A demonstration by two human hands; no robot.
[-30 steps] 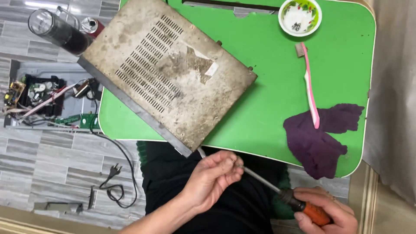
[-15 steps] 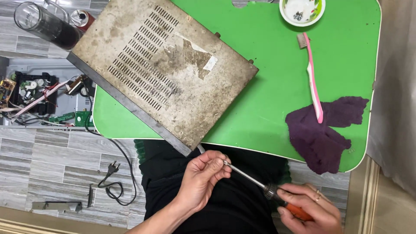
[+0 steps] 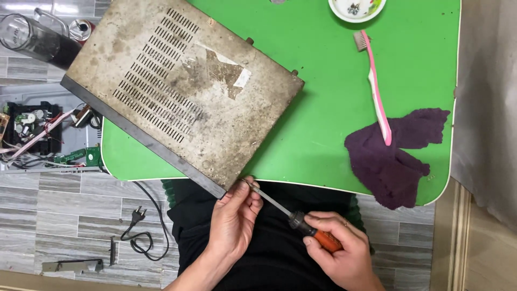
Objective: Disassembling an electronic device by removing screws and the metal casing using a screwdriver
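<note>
Head view: we looked straight down on a green table (image 3: 334, 134), our lap below its near edge.
Metal case: a dusty, vented metal case (image 3: 177, 91) lay upside down and skewed on the table, its near corner overhanging the edge toward us; we judged the overhang put that corner within reach of the tool.
Screwdriver: an orange-handled screwdriver (image 3: 291, 215) slanted up-left, its tip just at the case's near corner.
Right hand: our right hand (image 3: 339, 248) was closed around the orange handle, low and to the right of the corner.
Left hand: our left hand (image 3: 234, 215) pinched the bare shaft near the tip, fingers (image 3: 249, 188) touching the case's corner; we read this as steadying the tip.
Case relative to hands: above and left of both hands, only the corner meeting them.
Bowl: a small white bowl (image 3: 357, 8) at the far edge held small parts, too small to identify.
Toothbrush: a pink toothbrush (image 3: 375, 89) rested with its handle end on a purple cloth (image 3: 393, 153), well apart from the hands.
Floor, left: a plug and cord (image 3: 137, 218), opened electronics (image 3: 37, 129) and a glass jar (image 3: 35, 40).
</note>
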